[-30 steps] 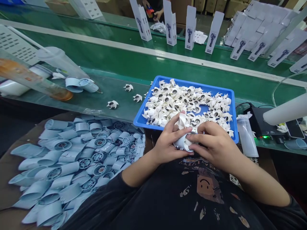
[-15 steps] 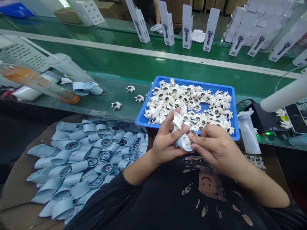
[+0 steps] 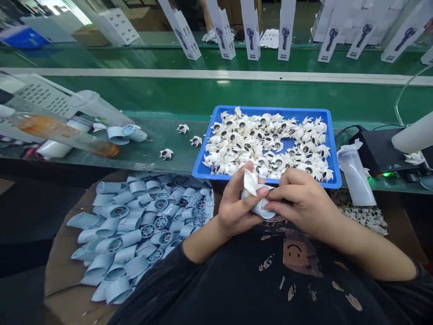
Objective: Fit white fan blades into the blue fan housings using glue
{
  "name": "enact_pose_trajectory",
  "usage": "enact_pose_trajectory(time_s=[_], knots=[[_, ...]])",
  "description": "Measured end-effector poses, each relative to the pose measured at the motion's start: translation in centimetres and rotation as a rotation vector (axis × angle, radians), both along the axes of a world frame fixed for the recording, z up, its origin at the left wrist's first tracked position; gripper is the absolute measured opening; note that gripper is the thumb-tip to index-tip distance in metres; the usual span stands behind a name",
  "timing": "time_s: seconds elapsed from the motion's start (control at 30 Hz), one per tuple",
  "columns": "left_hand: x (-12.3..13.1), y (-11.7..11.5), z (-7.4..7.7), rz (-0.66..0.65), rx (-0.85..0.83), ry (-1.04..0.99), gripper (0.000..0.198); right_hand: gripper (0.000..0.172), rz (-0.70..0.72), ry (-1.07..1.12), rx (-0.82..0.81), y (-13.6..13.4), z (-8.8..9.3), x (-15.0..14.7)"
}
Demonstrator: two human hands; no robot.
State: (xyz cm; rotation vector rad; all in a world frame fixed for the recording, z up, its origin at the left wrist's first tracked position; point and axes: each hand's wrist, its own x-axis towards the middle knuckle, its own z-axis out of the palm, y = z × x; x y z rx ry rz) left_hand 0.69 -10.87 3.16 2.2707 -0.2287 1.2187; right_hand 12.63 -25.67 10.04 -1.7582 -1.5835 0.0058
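My left hand (image 3: 238, 201) is wrapped around a light blue cylindrical fan housing (image 3: 262, 210). A spare white fan impeller (image 3: 251, 182) is also tucked between its thumb and fingers. At the housing's open end, the fingers and thumb of my right hand (image 3: 297, 198) are pinched together on another white impeller, which they mostly hide. Just beyond my hands, a blue tray (image 3: 334, 174) holds a heap of white impellers with dark round centres.
Left below the bench, a large brown container (image 3: 56, 266) holds many blue housings (image 3: 118, 248). Loose impellers (image 3: 166, 154) lie left of the tray. A bottle (image 3: 64, 133) stands further left; a black box (image 3: 382, 151) sits right. Upright white cartons (image 3: 252, 40) line the far side.
The view has shifted a little. My right fingers have moved further over the housing's mouth, covering the impeller that showed there before. My left hand keeps its grip.
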Motion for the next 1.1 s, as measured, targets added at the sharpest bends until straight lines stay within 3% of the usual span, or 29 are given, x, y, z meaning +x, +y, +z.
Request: enact_pose_trajectory(time_s=[0.13,0.33,0.43,0.53,0.67,0.8,1.1], knots=[[0.3,0.4,0.4,-0.028,-0.043,-0.041,0.067,0.017,-0.056,0.035,0.144,0.1,-0.3,-0.3],[1.0,0.9,0.5,-0.075,-0.088,-0.014,0.07,0.039,-0.038,-0.221,0.128,-0.8,0.1,0.1],[1.2,1.0,0.1,-0.055,-0.115,0.008,0.08,0.049,-0.04,-0.243,0.202,-1.1,0.0,0.4],[1.4,0.9,-0.3,-0.061,-0.119,0.023,0.082,0.055,-0.019,-0.286,0.161,-1.1,-0.6,0.7],[1.5,0.9,-0.5,-0.064,-0.109,0.016,0.08,0.05,-0.07,-0.354,0.178,-1.1,-1.3,0.9],[1.4,1.1,-0.3,-0.041,-0.089,0.035,0.076,0.054,0.002,-0.367,0.134,-0.9,-1.5,1.0],[1.3,1.0,-1.2,-0.091,-0.119,-0.006,0.077,0.055,-0.091,-0.377,0.091,-0.8,-1.6,0.7]])
